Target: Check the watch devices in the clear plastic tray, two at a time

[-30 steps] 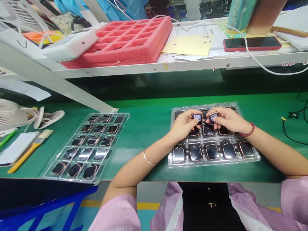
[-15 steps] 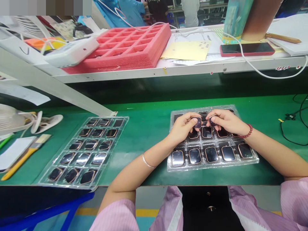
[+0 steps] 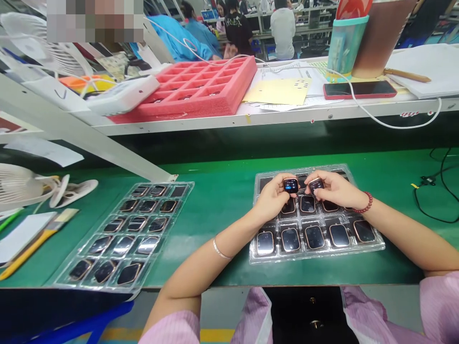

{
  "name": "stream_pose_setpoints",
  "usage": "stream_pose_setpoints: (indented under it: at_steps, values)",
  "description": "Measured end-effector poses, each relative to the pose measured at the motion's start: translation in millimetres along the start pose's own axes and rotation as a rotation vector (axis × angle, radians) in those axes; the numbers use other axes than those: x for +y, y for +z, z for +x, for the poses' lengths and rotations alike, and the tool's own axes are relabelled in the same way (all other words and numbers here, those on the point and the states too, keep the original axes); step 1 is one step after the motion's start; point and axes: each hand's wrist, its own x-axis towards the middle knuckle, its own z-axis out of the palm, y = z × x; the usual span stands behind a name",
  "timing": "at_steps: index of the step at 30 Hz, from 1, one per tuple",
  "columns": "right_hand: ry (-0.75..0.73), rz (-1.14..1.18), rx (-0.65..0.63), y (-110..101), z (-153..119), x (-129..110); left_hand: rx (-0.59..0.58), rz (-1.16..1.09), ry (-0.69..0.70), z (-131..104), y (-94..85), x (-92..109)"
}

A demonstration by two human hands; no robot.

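My left hand [image 3: 272, 196] grips a smartwatch body [image 3: 290, 186] with a gold rim, its screen lit with small icons. In my right hand [image 3: 332, 188] is a second smartwatch body [image 3: 316, 185], the thumb lying on its lower edge; faint marks show on its dark screen. Both hands are above a clear plastic tray [image 3: 315, 253] that holds rows of dark square watch bodies [image 3: 290, 239]. The hands and watches cover part of the tray's back rows. Another clear tray [image 3: 143, 255] of similar watches lies to the left.
At the left lie a yellow-handled brush [image 3: 39, 243] and a small white fan [image 3: 16, 187]. A shelf [image 3: 222, 125] above the green bench carries a red foam tray [image 3: 229, 102], papers, a phone [image 3: 359, 90] and cups. Black cables [image 3: 430, 191] lie at the right. People are in the background.
The left watch's screen, dark before, now shows lit icons. Both watches have tilted to face me more. The camera view has shifted up slightly.
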Motion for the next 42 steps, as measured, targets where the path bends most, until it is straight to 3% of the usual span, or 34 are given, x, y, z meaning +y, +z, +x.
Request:
stream_pose_setpoints:
  at_steps: [10, 15, 21, 33, 42]
  values:
    - [0.016, 0.044, -0.057, -1.3, -0.2, 4.2, -0.014, 0.002, 0.029, -2.2, -0.2, -1.1]
    - [0.074, 0.101, -0.088, -2.4, -0.5, 2.0, -0.018, 0.033, -0.028, -0.4, -2.5, -1.7]
    - [0.057, 0.061, -0.014, -1.6, 0.3, 0.3, -0.013, 0.031, 0.003, -1.2, -2.6, -0.2]
    - [0.023, 0.03, -0.005, -0.7, -0.2, 0.2, -0.013, 0.04, 0.038, -0.6, -1.1, -4.1]
    - [0.092, 0.04, -0.005, -1.0, 0.4, -0.8, -0.026, 0.057, 0.018, -0.4, -2.6, -2.0]
